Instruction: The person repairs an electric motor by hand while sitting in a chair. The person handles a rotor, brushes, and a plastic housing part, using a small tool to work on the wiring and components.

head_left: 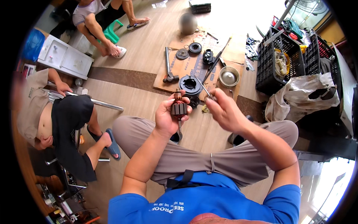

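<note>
My left hand (165, 118) is closed around a motor armature (179, 108), held upright with its copper commutator at the top and its shaft pointing down. In my right hand (225, 112), the fingers pinch a thin metal rod (205, 89) that looks like a screwdriver shaft; its handle end is hidden in the fist. The rod's tip is apart from the armature, off to its right. Beyond both hands, a round black motor housing (190, 85) with an open centre lies on a cardboard sheet (179, 71).
A hammer (167, 65), a black ring (195, 47), a flat disc (182, 54) and a finned fan wheel (229, 77) rest on the cardboard. Black crates (278, 63) stand at right, a stained cloth (298, 95) before them. Two people sit at left, near a metal tube (106, 105).
</note>
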`<action>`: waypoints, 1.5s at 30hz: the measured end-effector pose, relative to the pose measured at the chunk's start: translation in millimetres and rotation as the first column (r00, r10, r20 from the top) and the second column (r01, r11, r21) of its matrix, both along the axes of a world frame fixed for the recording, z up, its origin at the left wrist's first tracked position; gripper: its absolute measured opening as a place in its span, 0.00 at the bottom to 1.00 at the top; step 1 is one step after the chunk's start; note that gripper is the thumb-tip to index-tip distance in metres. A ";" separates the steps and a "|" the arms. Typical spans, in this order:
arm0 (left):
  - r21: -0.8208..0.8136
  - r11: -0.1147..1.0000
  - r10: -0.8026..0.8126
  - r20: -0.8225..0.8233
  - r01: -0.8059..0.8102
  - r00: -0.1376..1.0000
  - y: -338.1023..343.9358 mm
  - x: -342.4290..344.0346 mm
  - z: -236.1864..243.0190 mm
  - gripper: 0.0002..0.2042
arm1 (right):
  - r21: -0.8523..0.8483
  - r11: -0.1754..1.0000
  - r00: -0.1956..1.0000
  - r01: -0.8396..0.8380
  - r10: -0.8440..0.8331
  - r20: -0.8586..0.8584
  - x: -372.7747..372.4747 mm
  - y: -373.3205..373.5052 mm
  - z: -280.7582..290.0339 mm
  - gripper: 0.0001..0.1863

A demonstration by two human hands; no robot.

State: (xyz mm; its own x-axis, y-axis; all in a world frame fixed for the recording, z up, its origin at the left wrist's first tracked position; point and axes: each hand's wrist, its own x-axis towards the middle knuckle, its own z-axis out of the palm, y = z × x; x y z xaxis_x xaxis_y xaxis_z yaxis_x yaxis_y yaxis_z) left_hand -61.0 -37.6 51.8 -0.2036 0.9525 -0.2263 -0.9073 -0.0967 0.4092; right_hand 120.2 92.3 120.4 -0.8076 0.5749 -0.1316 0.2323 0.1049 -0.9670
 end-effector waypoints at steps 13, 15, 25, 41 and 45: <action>-0.041 0.999 -0.021 -0.348 0.007 0.937 5.4 25.0 -9.7 0.31 | 0.062 0.986 0.988 -0.154 0.155 0.000 26.3 -12.4 -33.8 0.13; -0.061 0.998 -0.031 -0.416 0.006 0.909 10.3 27.0 -12.2 0.32 | 0.099 0.984 0.988 -0.149 0.151 -0.015 26.9 -12.3 -46.1 0.12; -0.157 0.987 -0.052 -0.400 -0.012 0.915 20.1 25.9 -18.6 0.29 | 0.026 0.991 0.990 -0.128 0.126 0.062 21.8 -10.2 -44.7 0.13; -0.133 0.991 -0.029 -0.339 -0.017 0.940 20.6 28.3 -17.4 0.28 | -0.029 0.992 0.991 -0.123 0.125 0.051 14.8 -10.4 -38.2 0.17; -0.126 0.992 -0.020 -0.339 -0.024 0.941 19.3 28.1 -18.0 0.27 | 0.038 0.996 0.996 -0.075 0.077 -0.048 14.3 -14.0 -46.1 0.19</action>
